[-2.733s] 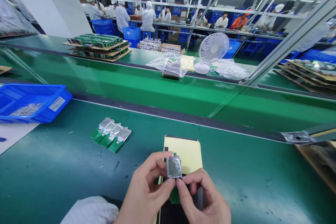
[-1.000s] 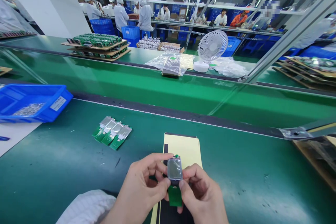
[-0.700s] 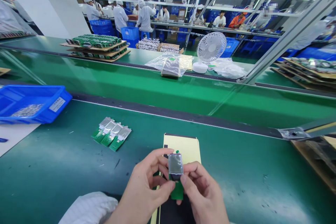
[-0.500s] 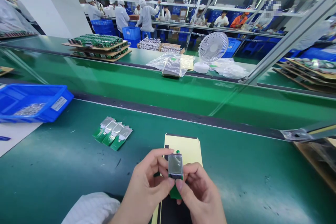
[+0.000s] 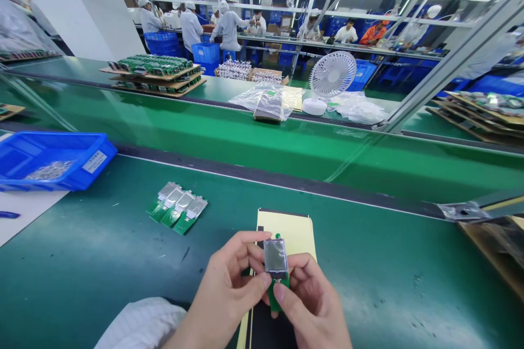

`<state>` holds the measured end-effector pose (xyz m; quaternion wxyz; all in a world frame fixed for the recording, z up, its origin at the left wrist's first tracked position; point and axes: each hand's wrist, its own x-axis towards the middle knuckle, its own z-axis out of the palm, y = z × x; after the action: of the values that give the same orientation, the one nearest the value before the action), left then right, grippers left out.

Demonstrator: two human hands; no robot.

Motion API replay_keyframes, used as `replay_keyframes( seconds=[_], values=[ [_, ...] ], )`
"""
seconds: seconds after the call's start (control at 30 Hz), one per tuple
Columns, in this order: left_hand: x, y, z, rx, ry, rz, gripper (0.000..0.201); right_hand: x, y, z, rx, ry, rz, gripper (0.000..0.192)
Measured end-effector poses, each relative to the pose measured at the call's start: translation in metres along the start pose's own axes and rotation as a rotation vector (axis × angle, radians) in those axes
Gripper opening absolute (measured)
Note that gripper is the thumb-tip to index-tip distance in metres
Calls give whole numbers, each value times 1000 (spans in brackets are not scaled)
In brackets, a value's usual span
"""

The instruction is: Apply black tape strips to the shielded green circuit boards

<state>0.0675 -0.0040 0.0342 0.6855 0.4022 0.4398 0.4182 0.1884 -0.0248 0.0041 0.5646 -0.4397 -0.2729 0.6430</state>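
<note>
Both hands pinch one small green board with a metal shield (image 5: 275,257) over the near yellow sheet (image 5: 292,229): left hand (image 5: 229,294) steadies its edge, right hand (image 5: 313,305) presses its lower end, shield facing up.

My left hand (image 5: 223,297) and right hand (image 5: 313,305) pinch a small display module (image 5: 275,256) above a yellow sheet (image 5: 292,229); four finished modules (image 5: 178,207) lie far left

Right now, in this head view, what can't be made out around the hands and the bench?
- Small green board: its lower part is hidden by both thumbs.
- Right hand: wrist cut off by the bottom edge.
- Blue bin: label print too small; left side cut off.
- Silvery parts inside it: too small to identify.
</note>
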Motion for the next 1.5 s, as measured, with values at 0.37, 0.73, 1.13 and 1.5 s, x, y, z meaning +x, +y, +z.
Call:
replay_keyframes(
  seconds=[0.37,0.73,1.13,1.5],
  values=[
    [0,-3,1,19,-2,0,32,-1,-13,-4,-67,-98,53,24],
    [4,-19,-5,488,112,122,46,48,-57,-68,-1075,418,-491,35],
    [11,-14,-30,1060,143,320,27,72,-76,-112,-1948,623,-808,33],
    [17,-26,-16,1311,117,314,49,34,-3,-25,-1595,-19,-797,28]
  ],
)
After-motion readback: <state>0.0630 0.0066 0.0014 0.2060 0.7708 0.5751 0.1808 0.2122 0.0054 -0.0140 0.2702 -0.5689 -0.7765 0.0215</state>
